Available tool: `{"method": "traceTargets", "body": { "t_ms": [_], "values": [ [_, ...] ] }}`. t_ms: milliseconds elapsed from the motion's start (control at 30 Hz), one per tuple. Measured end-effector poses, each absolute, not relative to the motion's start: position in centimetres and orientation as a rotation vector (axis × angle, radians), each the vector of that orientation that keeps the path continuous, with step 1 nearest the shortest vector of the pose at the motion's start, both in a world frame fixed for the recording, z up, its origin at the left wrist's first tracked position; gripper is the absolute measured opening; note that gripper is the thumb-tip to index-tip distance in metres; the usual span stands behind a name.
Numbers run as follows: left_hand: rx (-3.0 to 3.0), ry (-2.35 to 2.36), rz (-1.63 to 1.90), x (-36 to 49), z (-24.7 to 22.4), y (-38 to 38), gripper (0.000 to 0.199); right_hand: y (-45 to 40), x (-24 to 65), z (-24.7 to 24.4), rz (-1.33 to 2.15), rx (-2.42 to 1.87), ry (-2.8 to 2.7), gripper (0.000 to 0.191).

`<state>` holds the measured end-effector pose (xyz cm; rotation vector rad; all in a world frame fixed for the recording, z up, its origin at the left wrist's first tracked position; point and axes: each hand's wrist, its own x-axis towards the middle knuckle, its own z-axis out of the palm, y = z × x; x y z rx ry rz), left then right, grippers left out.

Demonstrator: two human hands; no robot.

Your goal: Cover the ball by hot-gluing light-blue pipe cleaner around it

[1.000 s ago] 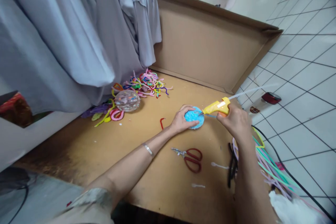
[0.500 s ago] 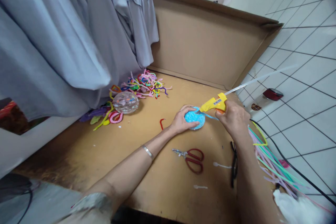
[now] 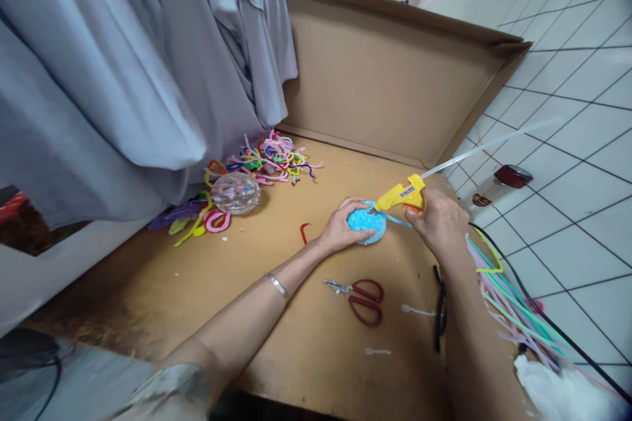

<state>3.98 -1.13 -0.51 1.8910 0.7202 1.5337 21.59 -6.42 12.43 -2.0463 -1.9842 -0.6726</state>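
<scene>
My left hand [image 3: 342, 227] is closed around a round blue coil of pipe cleaner [image 3: 366, 225], thumb in front and fingers behind. A loose blue end sticks out from it to the right. My right hand [image 3: 440, 220] grips a yellow hot glue gun [image 3: 402, 195], and its nozzle meets the upper right edge of the blue coil. From the back of the gun a long clear glue stick [image 3: 474, 153] slants up to the right. Red-handled scissors [image 3: 359, 299] lie on the table below the coil.
Back left, a heap of coloured pipe cleaners [image 3: 276, 156] lies beside a clear glass ball [image 3: 236, 193]. More pipe cleaners [image 3: 518, 302] and a black cord [image 3: 533, 306] are at the right. A cardboard wall [image 3: 375, 72] stands behind; a grey cloth [image 3: 162, 79] hangs left.
Almost nothing differs. The glue gun stays against the blue coil, and both hands hold nearly the same position.
</scene>
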Motion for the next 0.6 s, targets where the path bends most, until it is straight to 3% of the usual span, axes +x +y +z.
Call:
{"method": "traceTargets", "body": {
  "t_ms": [600],
  "values": [
    [1.895, 0.732, 1.508, 3.98, -0.32, -1.22, 0.054, -6.66, 21.31, 13.14, -0.596, -2.060, -1.993, 0.022]
  ]
}}
